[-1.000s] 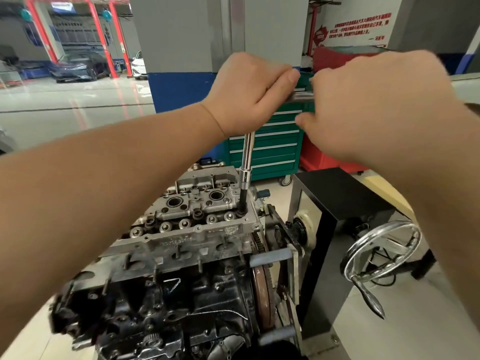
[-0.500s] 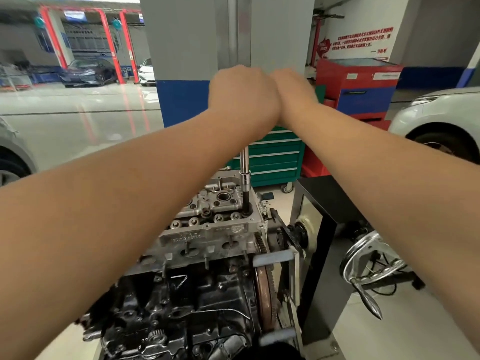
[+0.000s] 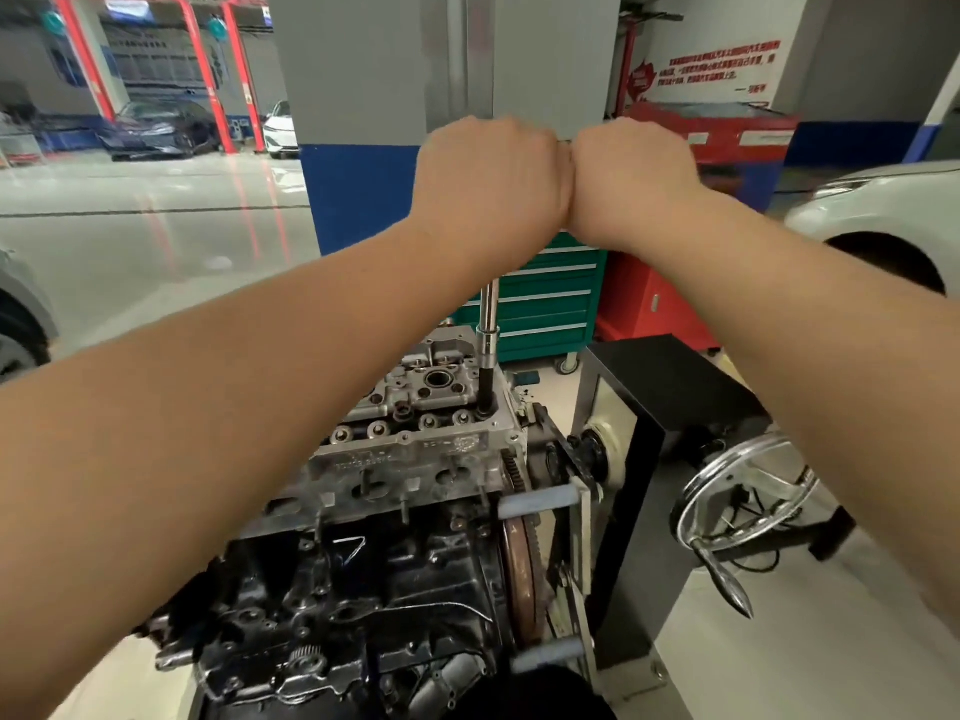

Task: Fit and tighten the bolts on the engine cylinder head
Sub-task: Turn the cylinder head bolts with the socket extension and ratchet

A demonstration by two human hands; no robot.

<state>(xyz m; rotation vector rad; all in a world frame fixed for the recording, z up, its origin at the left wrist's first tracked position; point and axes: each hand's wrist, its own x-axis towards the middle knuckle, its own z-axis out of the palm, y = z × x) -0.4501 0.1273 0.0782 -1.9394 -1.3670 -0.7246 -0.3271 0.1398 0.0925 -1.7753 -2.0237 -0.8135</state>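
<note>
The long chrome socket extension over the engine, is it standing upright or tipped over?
Upright. The chrome socket extension runs almost straight down from under the two hands, and its dark socket end sits in a bolt recess at the right end of the silver cylinder head.

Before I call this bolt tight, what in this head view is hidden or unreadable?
- Wrench handle: covered by left hand and right hand.
- Bolt head: inside the socket on the cylinder head.
- Far end of the head: behind the left forearm.
- Wall sign: text too small.

Alu cyl head (image 3: 415,449) atop block, socket ext (image 3: 488,356) upright
</note>
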